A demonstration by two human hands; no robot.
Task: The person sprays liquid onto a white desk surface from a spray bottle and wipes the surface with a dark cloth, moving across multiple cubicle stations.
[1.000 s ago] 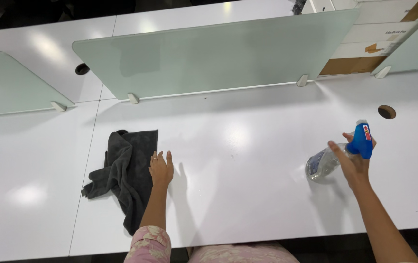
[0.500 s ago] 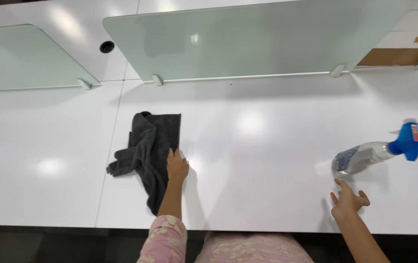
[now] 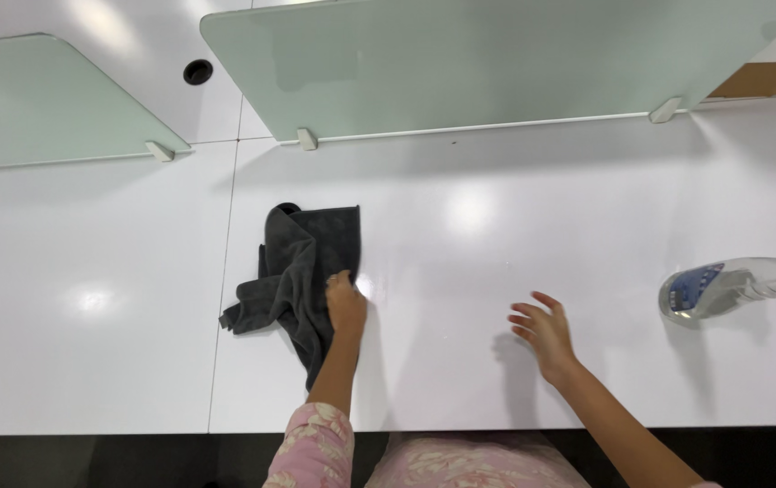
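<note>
A crumpled dark grey cloth (image 3: pixel 297 271) lies on the white table (image 3: pixel 460 226), left of centre. My left hand (image 3: pixel 345 304) rests on the cloth's right edge, its fingers curled into the fabric. Over bare table to the right, my right hand (image 3: pixel 543 331) hovers with the fingers spread and nothing in it. A clear spray bottle (image 3: pixel 722 285) with a blue head rests on the table at the far right, well apart from my right hand and partly cut off by the frame.
Two frosted glass dividers (image 3: pixel 496 63) (image 3: pixel 35 108) stand along the back of the table on small white clips. A round cable hole (image 3: pixel 197 71) sits behind them. A seam (image 3: pixel 225 271) splits the tabletop near the cloth. The table's front edge (image 3: pixel 496 429) runs just before my body.
My right hand has let go of the spray bottle, which now rests on the table, and has moved left. My left hand has shifted from beside the cloth onto its edge.
</note>
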